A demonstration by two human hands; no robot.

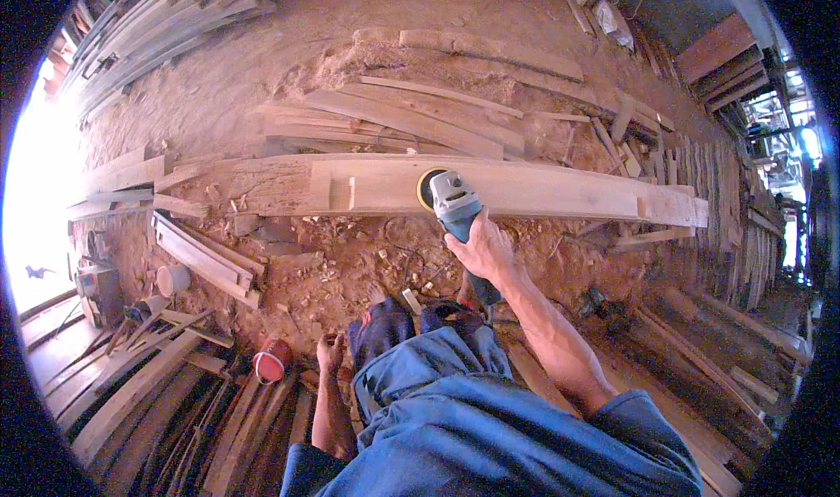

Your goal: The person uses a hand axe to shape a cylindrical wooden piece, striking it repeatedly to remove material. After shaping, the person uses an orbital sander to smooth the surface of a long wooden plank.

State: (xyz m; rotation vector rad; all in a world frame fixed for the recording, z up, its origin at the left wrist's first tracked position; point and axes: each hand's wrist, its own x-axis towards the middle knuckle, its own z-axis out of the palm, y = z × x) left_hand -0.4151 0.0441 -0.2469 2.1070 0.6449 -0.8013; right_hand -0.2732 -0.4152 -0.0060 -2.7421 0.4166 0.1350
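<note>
My right hand point(488, 250) is wrapped round the body of an angle grinder point(455, 204) with a pale head and a blue-green casing. Its round, yellow-rimmed disc point(426, 187) lies against the upper face of a long, pale wooden beam point(542, 186). That beam stretches across the middle of the view, with a raised block near its left part and a stepped right end. Down beside my left leg hangs my left hand point(330, 354), small in the view, its fingers loosely bent and somewhat apart. I see nothing held in it.
Loose planks point(411, 121) lie just beyond the beam. Wood chips litter the earth floor around my feet. At the lower left are a red bucket point(273, 360), a whitish container point(173, 279) and stacked curved timbers point(131, 409). More boards point(175, 29) lie at the far left.
</note>
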